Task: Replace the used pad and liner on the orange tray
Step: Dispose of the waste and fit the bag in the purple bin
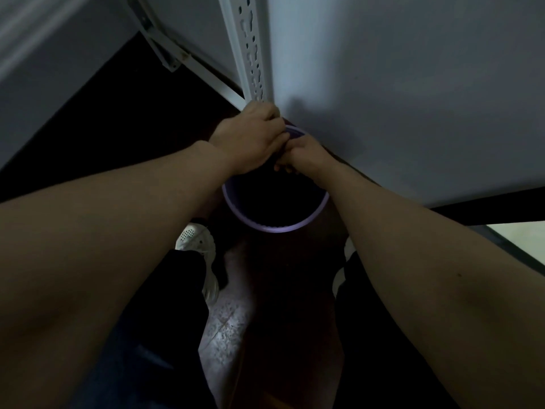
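Disposal stage, by the look of it: both hands over round lilac plastic bin [275, 227], centre frame, below white slotted metal upright [250, 48]. Left hand [250, 140] curled, right hand [303, 157] curled, fingers bunched together at far rim; what they pinch too dark to tell. Bin interior black, contents unreadable. Orange tray, pad, liner: none in view. Fresh pad and liner presumably still to fit.

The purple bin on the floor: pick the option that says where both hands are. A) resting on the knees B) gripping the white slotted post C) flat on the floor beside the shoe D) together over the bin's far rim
D: the left hand and right hand meet over the far rim of the purple bin, just below the post.
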`<state>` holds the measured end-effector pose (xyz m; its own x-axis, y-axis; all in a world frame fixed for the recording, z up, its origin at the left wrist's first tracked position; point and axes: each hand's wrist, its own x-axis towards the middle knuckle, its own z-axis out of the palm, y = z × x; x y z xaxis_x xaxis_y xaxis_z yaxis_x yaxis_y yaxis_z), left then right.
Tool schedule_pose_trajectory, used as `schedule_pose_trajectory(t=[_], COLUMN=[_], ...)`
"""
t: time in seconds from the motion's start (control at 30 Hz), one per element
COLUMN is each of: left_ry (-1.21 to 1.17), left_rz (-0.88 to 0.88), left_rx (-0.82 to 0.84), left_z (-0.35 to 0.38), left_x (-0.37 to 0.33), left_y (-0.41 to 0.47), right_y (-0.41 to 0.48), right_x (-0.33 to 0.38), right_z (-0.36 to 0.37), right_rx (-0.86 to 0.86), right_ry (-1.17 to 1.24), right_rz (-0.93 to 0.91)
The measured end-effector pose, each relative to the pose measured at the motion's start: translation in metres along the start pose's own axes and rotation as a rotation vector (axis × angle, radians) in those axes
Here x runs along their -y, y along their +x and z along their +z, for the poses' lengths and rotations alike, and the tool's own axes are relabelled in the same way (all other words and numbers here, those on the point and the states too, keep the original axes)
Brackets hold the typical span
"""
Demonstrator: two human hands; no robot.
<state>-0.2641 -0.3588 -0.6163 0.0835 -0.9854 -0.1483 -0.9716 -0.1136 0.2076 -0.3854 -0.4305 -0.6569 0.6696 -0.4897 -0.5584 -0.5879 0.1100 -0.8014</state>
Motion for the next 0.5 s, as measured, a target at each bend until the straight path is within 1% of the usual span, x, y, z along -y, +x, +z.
schedule_pose_trajectory(t=[0.07,0.13,0.2,0.27,0.3,0.33,0.4,0.5], left_ry=[-0.081,-0.179,-0.317,-0.543,-0.637,-0.69,-0.725,-0.84], left_rz=[-0.037,-0.117,-0.259,-0.448,-0.517,-0.548,-0.604,-0.772], left_rx=[0.053,0.109,0.12,0.119,0.11,0.109,0.116,0.101], left_z=[0.0,0.0,0.003,0.008,0.009,0.009,0.005,0.001], left_x=[0.004,0.004,0.003,0.005,0.005,0.007,0.006,0.002], left_y=[0.0,0.001,0.003,0.004,0.004,0.004,0.001,0.004], right_y=[-0.002,-0.004,-0.004,-0.002,0.0,0.002,0.006,0.008], right_x=[0.004,0.005,0.003,0.002,0.002,0.001,-0.001,-0.003], right_z=[0.002,0.005,0.008,0.008,0.008,0.008,0.007,0.001], right_rx=[0.036,0.041,0.015,-0.01,-0.018,-0.025,-0.025,-0.023], right_ry=[0.013,0.03,0.028,0.068,0.105,0.148,0.244,0.306], right_rz=[0.014,-0.002,-0.024,-0.022,-0.01,0.009,0.068,0.159])
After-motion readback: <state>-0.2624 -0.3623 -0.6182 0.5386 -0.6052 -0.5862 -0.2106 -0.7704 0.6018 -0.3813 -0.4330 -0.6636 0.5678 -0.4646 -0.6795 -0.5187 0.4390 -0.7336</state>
